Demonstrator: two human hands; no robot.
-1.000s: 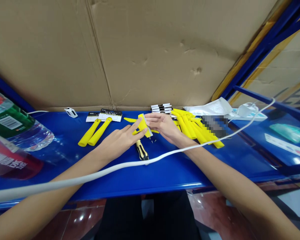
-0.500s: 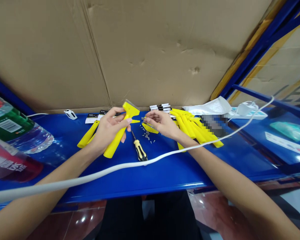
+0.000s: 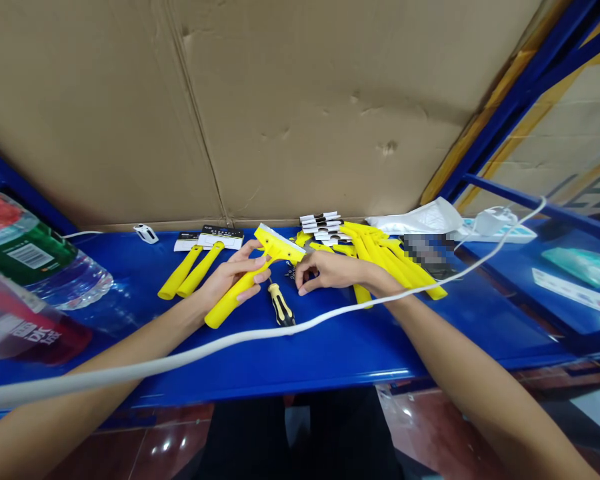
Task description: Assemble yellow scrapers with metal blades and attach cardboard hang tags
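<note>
My left hand (image 3: pixel 237 272) is wrapped around the handle of a yellow scraper (image 3: pixel 280 248), its wide head tilted toward the right and a pale strip along its edge. My right hand (image 3: pixel 323 268) is just right of that head, thumb and fingertips pinched together; whatever they hold is too small to make out. Small loose screws (image 3: pixel 291 272) lie on the blue shelf between the hands, partly covered by my right fingers. Below them rests a screwdriver (image 3: pixel 281 305) with a cream and black handle.
Several yellow scraper handles (image 3: pixel 380 257) are heaped on the right. Two more yellow scrapers (image 3: pixel 183 270) with black-and-white cards lie left. Folded cards (image 3: pixel 325 227) stand behind. A white cable (image 3: pixel 240 335) crosses in front. Bottles (image 3: pixel 35 257) stand far left, a white power strip (image 3: pixel 517 233) right.
The scraper's head has turned to face more upward and right in my left hand. My right hand has come down and toward me, its fingers now pinched. The yellow piece by the screws no longer shows there.
</note>
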